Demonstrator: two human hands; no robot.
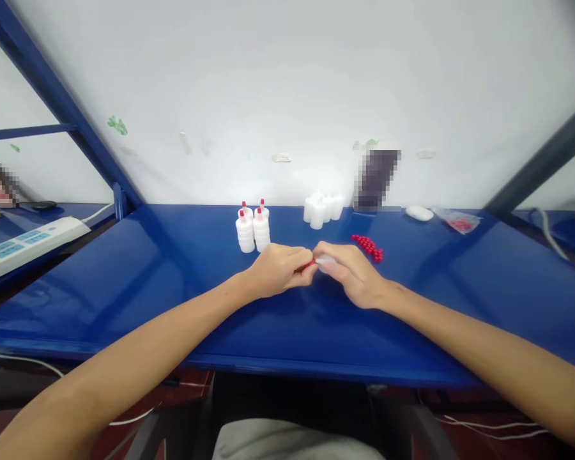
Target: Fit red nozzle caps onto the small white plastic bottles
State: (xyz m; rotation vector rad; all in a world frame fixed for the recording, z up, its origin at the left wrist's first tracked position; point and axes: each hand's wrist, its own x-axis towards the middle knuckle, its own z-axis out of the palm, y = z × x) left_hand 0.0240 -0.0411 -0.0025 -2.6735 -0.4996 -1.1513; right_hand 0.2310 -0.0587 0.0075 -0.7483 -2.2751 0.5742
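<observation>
My left hand (278,269) is closed, its thumb and fingers pinching a small red cap (307,266) over the middle of the table. Facing it, my right hand (357,276) curls round a whitish translucent nozzle top (326,262), partly hidden by the fingers. Its pointed end meets the red cap; how far the two are joined I cannot make out. Behind my left hand stand several white squeeze bottles (245,235) with red-tipped nozzles. Past my right hand lies a cluster of small red caps (367,246).
Several plain white bottles (317,214) stand near the back edge of the blue table (287,332). Farther right are a dark blurred upright object (377,181), a white computer mouse (418,213) and a clear bag with red pieces (460,222). A power strip (33,241) lies at left.
</observation>
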